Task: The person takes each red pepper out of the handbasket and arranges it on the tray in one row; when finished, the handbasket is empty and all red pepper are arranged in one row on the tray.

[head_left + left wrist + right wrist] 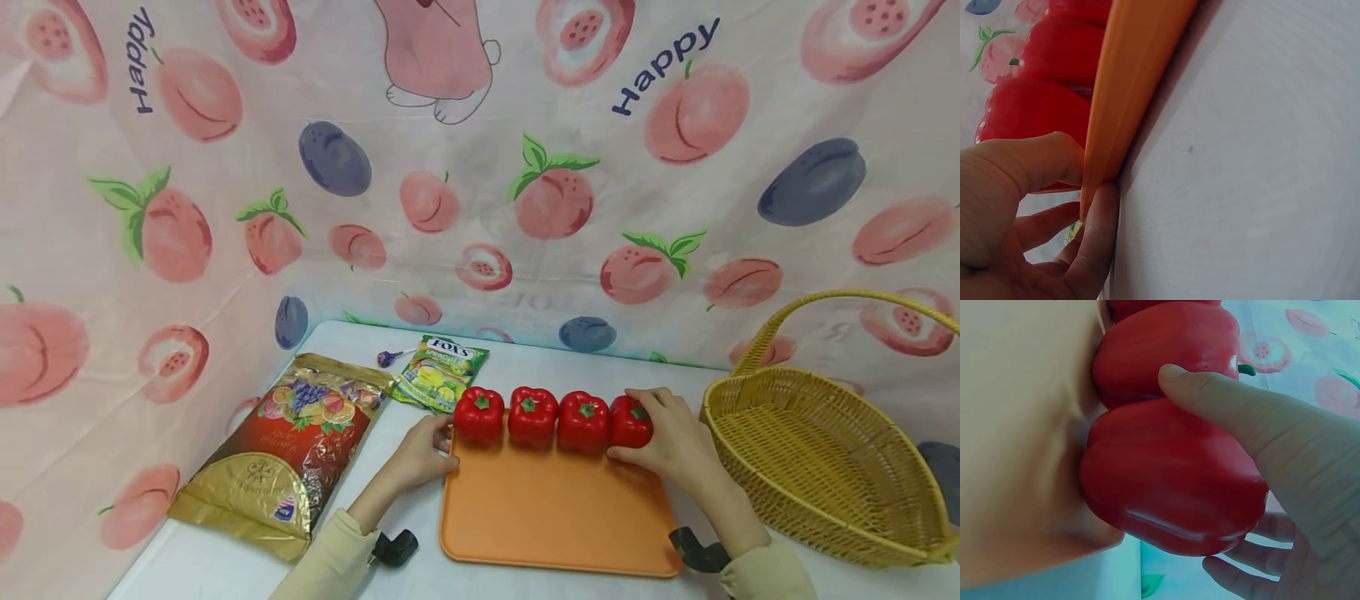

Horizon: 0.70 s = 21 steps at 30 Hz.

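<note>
Several red bell peppers point(533, 417) with green stems stand in a row along the far edge of an orange tray point(558, 517). My right hand point(671, 437) holds the rightmost bell pepper point(1172, 478), thumb on the near side and fingers around the far side. At the tray's far left corner, my left hand point(422, 454) pinches the rim, beside the leftmost bell pepper point(479, 416). In the left wrist view, the thumb point(1054, 159) lies over the rim and a finger point(1099, 234) is against the tray's outer side.
Left of the tray lies a gold and red candy bag point(300, 450). A green Fox's candy packet point(442, 371) and a lollipop point(387, 358) are behind the left hand. A yellow wicker basket point(810, 450) with a tall handle stands at the right. Fruit-printed cloth point(480, 208) hangs behind.
</note>
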Each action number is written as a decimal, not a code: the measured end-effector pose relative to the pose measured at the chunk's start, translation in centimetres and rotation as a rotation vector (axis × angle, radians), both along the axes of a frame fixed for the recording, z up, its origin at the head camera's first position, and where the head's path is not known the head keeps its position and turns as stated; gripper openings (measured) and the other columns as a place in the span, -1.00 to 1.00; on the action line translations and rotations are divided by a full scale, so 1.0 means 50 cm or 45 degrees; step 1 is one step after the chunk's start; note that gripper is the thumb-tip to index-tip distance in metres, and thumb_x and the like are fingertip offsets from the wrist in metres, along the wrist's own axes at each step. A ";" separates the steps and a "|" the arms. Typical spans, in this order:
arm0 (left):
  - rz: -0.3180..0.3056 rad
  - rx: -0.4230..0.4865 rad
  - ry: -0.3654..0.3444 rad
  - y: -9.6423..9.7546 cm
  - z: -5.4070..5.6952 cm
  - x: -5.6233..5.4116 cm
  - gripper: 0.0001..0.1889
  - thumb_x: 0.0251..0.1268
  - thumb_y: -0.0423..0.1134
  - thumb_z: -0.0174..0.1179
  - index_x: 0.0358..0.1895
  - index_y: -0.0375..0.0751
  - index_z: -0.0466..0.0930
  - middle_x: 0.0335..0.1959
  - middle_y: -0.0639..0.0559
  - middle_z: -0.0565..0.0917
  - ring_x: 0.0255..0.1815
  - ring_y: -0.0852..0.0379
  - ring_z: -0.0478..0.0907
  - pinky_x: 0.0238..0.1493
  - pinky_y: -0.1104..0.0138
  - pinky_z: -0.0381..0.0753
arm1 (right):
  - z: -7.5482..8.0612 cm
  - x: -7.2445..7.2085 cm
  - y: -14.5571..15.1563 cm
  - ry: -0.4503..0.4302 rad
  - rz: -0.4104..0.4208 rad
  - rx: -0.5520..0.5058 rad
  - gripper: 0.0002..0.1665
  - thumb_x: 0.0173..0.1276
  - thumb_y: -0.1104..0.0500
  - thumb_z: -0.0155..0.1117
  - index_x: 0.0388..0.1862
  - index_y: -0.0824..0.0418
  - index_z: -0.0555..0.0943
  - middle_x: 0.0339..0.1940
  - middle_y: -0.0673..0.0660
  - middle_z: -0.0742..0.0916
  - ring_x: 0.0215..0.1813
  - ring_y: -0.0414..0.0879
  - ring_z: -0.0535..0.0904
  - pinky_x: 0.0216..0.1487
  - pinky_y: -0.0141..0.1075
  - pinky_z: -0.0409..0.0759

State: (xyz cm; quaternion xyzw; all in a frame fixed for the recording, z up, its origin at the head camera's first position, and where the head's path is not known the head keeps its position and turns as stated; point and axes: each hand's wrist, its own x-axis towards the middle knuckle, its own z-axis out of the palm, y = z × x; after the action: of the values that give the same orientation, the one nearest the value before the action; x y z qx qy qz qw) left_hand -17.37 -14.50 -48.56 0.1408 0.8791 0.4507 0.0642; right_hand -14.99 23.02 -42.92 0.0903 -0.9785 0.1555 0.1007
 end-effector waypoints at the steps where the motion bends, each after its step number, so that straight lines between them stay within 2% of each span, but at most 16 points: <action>1: -0.001 0.001 0.001 0.000 0.000 0.000 -0.32 -0.11 -0.47 0.41 0.23 -0.44 0.46 -0.15 -0.12 0.52 -0.25 0.10 0.55 -0.23 0.31 0.60 | 0.000 0.000 0.000 0.002 0.001 -0.002 0.09 -0.16 -0.30 0.61 0.30 0.21 0.47 0.09 0.30 0.56 0.07 0.25 0.47 -0.18 0.20 0.62; 6: 0.002 0.004 -0.005 0.001 0.007 0.002 -0.32 -0.10 -0.46 0.41 0.23 -0.45 0.46 -0.16 -0.12 0.53 -0.25 0.10 0.56 -0.24 0.32 0.60 | 0.003 0.001 0.002 -0.020 -0.013 -0.016 0.13 -0.16 -0.36 0.57 0.32 0.21 0.45 0.13 0.31 0.55 0.11 0.26 0.46 -0.12 0.23 0.60; 14: 0.009 0.013 -0.070 -0.001 0.014 0.003 -0.29 -0.03 -0.43 0.42 0.30 -0.40 0.40 -0.08 -0.14 0.55 -0.23 0.10 0.55 -0.24 0.33 0.62 | 0.010 0.004 0.006 -0.042 -0.027 -0.042 0.15 -0.11 -0.45 0.48 0.33 0.21 0.44 0.17 0.33 0.53 0.13 0.27 0.44 -0.07 0.26 0.57; 17: -0.008 0.019 -0.052 -0.001 0.013 0.003 -0.29 -0.02 -0.43 0.43 0.30 -0.42 0.39 -0.08 -0.16 0.55 -0.23 0.09 0.56 -0.25 0.33 0.63 | 0.009 0.003 0.008 -0.015 -0.009 -0.048 0.08 -0.07 -0.39 0.50 0.29 0.24 0.46 0.14 0.33 0.55 0.10 0.27 0.46 -0.11 0.23 0.59; 21: -0.016 0.030 -0.030 0.000 0.012 0.002 -0.29 -0.03 -0.46 0.42 0.29 -0.46 0.39 -0.10 -0.17 0.55 -0.25 0.09 0.58 -0.28 0.33 0.64 | 0.006 0.004 0.013 0.038 0.025 -0.054 -0.07 -0.04 -0.18 0.59 0.24 0.26 0.50 0.07 0.31 0.59 0.04 0.25 0.51 -0.14 0.18 0.62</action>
State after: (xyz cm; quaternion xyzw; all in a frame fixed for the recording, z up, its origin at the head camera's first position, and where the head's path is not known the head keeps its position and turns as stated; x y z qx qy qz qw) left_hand -17.29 -14.48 -47.94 0.1418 0.8721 0.4622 0.0757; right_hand -14.80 23.67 -42.60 0.1001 -0.9725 0.1759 0.1155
